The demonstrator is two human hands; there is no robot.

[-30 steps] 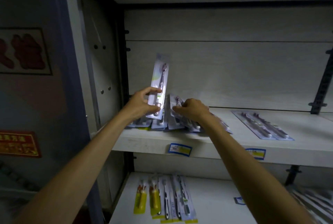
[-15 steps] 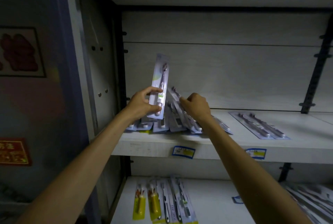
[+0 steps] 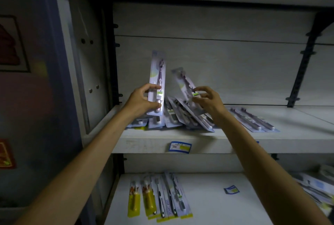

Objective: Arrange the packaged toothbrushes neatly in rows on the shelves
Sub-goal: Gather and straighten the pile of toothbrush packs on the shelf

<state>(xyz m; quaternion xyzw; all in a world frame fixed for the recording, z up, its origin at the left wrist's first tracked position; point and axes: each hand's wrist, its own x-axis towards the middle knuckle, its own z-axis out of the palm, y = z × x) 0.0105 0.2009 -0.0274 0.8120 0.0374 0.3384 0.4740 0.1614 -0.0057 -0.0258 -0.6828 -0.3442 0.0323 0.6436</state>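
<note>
Gripping a pale lilac blister-packed toothbrush (image 3: 156, 83) near its lower end, the left hand (image 3: 142, 101) holds it upright above the white middle shelf (image 3: 144, 137). Right hand (image 3: 207, 101) pinches a 2nd tilted pack (image 3: 184, 84) w/ thumb & fingertips. Loose overlapping pack pile (image 3: 180, 116) lies below, btwn both hands.

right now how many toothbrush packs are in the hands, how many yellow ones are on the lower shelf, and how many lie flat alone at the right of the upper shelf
held pale purple blister packs, one in the left hand, one in the right hand: 2
yellow card packs on the lower shelf: 2
flat pale packs, upper shelf right: 2
total: 6
</note>
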